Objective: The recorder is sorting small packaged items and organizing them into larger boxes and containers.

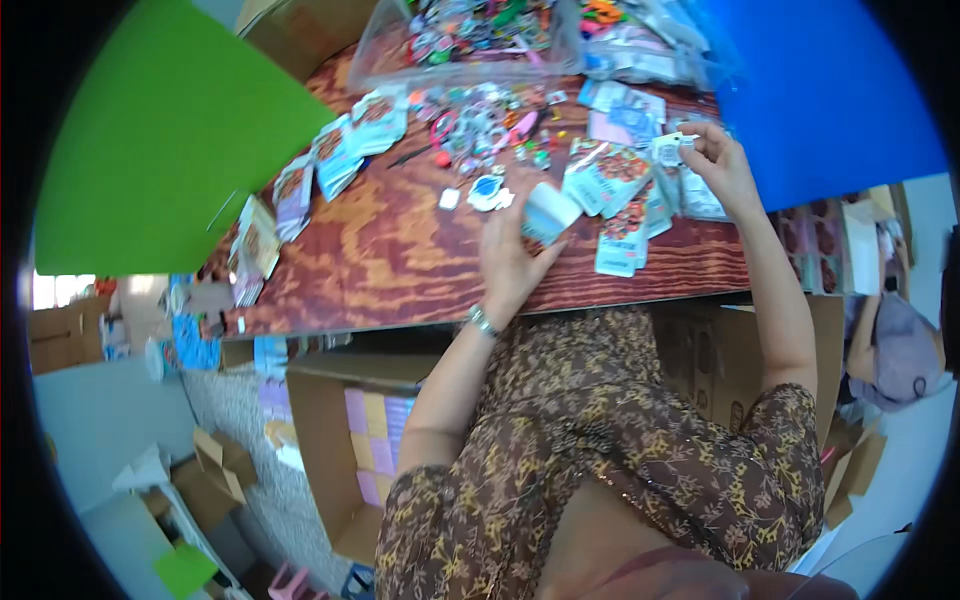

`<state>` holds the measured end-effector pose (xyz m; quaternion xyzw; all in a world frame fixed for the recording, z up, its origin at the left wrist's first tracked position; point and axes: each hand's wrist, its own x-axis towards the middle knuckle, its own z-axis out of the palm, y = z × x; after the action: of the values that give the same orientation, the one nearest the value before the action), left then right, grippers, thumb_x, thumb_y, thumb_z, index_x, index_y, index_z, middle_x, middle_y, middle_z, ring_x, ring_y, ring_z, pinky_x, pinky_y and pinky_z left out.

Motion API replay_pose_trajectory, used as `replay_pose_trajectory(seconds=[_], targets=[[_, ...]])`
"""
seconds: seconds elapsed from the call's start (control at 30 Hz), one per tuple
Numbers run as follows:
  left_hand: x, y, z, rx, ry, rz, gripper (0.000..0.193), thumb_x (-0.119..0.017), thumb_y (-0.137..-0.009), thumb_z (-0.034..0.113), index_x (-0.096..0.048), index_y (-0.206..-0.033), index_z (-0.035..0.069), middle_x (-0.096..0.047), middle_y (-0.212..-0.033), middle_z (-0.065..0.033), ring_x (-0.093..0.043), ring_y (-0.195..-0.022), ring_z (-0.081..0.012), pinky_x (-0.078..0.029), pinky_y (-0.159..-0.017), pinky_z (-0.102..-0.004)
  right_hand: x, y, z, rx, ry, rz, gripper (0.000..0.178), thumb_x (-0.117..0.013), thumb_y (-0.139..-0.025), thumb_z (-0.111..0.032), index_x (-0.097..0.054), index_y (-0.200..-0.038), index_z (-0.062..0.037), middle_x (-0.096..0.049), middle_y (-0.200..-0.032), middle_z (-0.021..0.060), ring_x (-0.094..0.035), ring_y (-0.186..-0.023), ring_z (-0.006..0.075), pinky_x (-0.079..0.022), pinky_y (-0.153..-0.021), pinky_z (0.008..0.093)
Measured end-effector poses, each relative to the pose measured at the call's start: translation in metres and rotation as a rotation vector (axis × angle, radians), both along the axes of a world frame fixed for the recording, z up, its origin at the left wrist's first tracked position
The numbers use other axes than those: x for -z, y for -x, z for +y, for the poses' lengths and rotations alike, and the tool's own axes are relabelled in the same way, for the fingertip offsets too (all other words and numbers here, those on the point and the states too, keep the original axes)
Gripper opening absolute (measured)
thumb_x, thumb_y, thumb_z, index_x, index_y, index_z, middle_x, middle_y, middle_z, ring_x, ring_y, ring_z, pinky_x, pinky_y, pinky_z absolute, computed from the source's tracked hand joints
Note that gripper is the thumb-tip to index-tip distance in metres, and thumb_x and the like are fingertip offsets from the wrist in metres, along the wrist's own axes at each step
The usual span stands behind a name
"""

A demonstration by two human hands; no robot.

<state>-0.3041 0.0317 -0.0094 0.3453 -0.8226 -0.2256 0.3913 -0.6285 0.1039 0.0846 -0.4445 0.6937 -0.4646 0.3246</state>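
My left hand (pixel 508 262) grips a small pouch (pixel 550 212) at the front middle of the table, its pale inner side or back facing up. Farther right, my right hand (pixel 724 172) pinches a small white tag with a dark printed patch (pixel 670 150) between thumb and fingers. Between my hands lie several printed pouches (pixel 622 245), overlapping in a loose fan. Just beyond the left hand are a blue-and-white round trinket (pixel 488 190) and a small white square piece (pixel 449 198). A heap of small colourful trinkets (pixel 480 125) spreads beyond them.
Clear plastic bins of trinkets (pixel 465 75) line the table's far side. More pouches (pixel 340 150) lie in a row on the left. A green panel (pixel 170 140) and a blue panel (pixel 830 90) flank the wood-grain table (pixel 390 270). A cardboard box (pixel 335 470) stands below its front edge.
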Motion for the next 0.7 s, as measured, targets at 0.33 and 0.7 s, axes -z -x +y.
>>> replay_pose_trajectory(seconds=[0.33, 0.7], targets=[[0.004, -0.007, 0.008, -0.087, 0.05, 0.009, 0.098, -0.09, -0.065, 0.023, -0.039, -0.148, 0.012, -0.056, -0.11, -0.0134, -0.055, -0.096, -0.0326, -0.044, -0.08, -0.0435, 0.023, -0.161, -0.038, -0.481, 0.165, 0.668, 0.018, -0.071, -0.086, -0.01, -0.067, -0.103, -0.0099, -0.068, -0.087, 0.0071, -0.067, -0.079, 0.0187, -0.054, -0.069, 0.0321], [0.016, -0.031, 0.008, -0.208, -0.107, 0.25, 0.098, -0.088, -0.069, 0.016, -0.032, -0.148, 0.009, -0.051, -0.117, -0.0177, -0.052, -0.105, -0.0353, -0.045, -0.09, -0.0465, 0.065, -0.197, -0.029, -0.296, 0.564, 0.573, 0.027, -0.079, -0.08, -0.011, -0.072, -0.105, -0.0088, -0.066, -0.097, 0.0095, -0.066, -0.083, 0.0261, -0.055, -0.071, 0.0358]])
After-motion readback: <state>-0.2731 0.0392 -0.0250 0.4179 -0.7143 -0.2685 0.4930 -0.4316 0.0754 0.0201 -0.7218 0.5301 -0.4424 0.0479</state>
